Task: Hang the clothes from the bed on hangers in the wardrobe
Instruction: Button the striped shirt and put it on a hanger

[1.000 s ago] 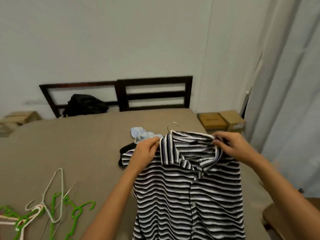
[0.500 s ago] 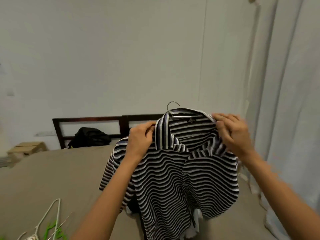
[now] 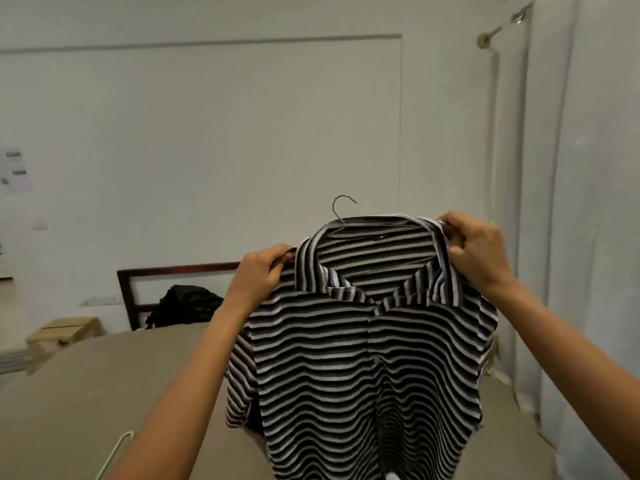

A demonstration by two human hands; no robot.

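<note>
Far to the left of the striped shirt (image 3: pixel 363 358), sheets of paper (image 3: pixel 14 171) are stuck on the wall. Below them a pale box (image 3: pixel 65 329) stands by the edge of the bed (image 3: pixel 86 393). Nearer the shirt, low on its left, the tip of a white hanger (image 3: pixel 117 452) lies on the brown bed cover. Behind that, a black bag (image 3: pixel 188 303) leans against the dark headboard (image 3: pixel 173 271).

The left hand (image 3: pixel 261 277) grips the shirt's left shoulder just beside the collar, fingers curled round the cloth. The shirt is held up in the air over the bed, its front facing the camera and its hem hanging free. A metal hanger (image 3: pixel 341 209) sits inside the neck, its hook rising above the collar and its wire showing across the opening. The right hand (image 3: pixel 479 252) pinches the shirt's right shoulder at the collar edge, a little higher than the other hand. To the right of the shirt hangs a pale curtain (image 3: pixel 588 202), with its rod bracket (image 3: pixel 485 39) high on the wall.
</note>
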